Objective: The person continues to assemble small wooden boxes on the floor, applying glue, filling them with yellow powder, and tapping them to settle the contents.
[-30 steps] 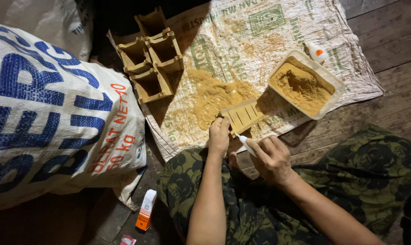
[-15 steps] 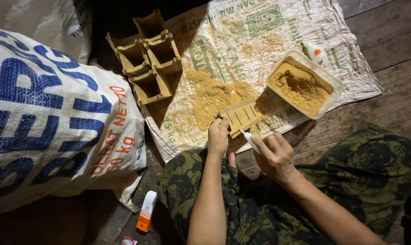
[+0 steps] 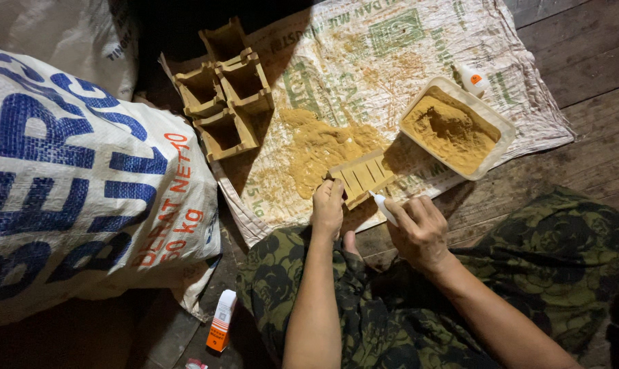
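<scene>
Left grip [image 3: 328, 205] pinches slatted wooden piece [image 3: 362, 176] on sack cloth [image 3: 419, 41]; right grip [image 3: 419, 222] holds white glue bottle [image 3: 384, 208], nozzle at piece's edge. Risk: glue smearing, loose sawdust [image 3: 316, 147] sticking.

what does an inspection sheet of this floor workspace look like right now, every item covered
surface: dark wooden plank floor under a spread printed woven sack sheet dusted with tan powder
job's things: flat slatted tan wooden piece; small white glue bottle, nozzle at the piece
clutter: white rectangular tray of tan powder; cluster of open brown box frames; second small white bottle; orange-and-white carton
grippers: left hand steadies the slatted piece; right hand grips the glue bottle
cables: nothing seen
surroundings: large white sack with blue and red print; camouflage trousers
</scene>
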